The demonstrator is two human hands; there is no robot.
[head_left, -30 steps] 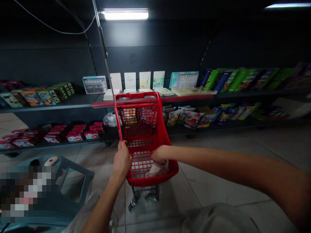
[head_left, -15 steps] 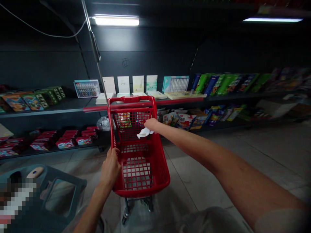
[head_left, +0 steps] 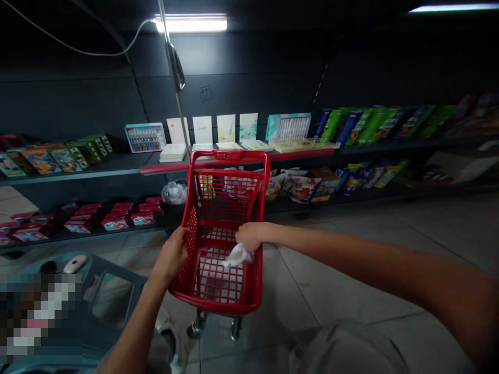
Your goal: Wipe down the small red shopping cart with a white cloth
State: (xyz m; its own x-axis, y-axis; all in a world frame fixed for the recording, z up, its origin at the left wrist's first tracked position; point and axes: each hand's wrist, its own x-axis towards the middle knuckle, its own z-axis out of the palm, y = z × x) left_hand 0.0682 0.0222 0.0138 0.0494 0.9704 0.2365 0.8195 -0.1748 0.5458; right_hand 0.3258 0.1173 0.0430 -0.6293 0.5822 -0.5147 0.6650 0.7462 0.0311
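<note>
While my left hand (head_left: 170, 254) is clamping the side of the red shopping cart (head_left: 230, 154), my right hand (head_left: 249, 236) is pinching a white cloth (head_left: 237, 256) inside it, fingers closed.

Open floor (head_left: 351, 280) right of the red cart (head_left: 230, 154), unobstructed out to the lower shelf (head_left: 241, 208). Cart's mesh walls block sideways reach; top stays open, with the right hand (head_left: 249, 236) and white cloth (head_left: 237, 255) in the opening. Teal stool (head_left: 89, 262) crowds the left, near the left hand (head_left: 171, 254).

Dark store shelves (head_left: 78, 175) hold colourful boxes (head_left: 42, 159), pale cards (head_left: 202, 130) and printed pouches (head_left: 304, 189)
</note>
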